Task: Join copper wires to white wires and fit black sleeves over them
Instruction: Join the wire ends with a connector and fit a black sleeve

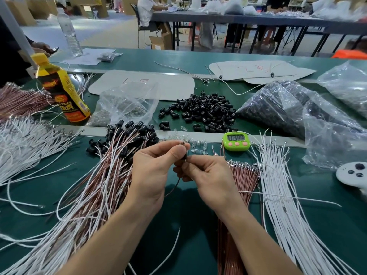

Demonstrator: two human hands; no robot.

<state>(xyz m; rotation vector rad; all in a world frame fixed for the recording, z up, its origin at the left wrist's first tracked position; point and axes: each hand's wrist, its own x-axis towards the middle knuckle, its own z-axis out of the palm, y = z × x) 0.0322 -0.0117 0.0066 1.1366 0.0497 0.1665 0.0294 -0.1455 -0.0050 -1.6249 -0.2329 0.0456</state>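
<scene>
Over the middle of the green bench [186,211], our left hand [156,167] pinches the metal tip of a thin copper wire [174,187], and our right hand [208,175] pinches a small black sleeve [184,156] on it. The wire looks light and limp and the sleeve hard and slippery, so hold close to the tip. Loose sleeves [206,110] lie at twelve o'clock and white wires [288,195] at three.

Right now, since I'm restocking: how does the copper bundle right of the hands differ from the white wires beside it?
The copper bundle is reddish-brown; the white wires are white. The copper bundle is packed tight, while the white wires fan out loosely. Both lie on the table, without sleeves, metal tips pointing away from the person.
</scene>
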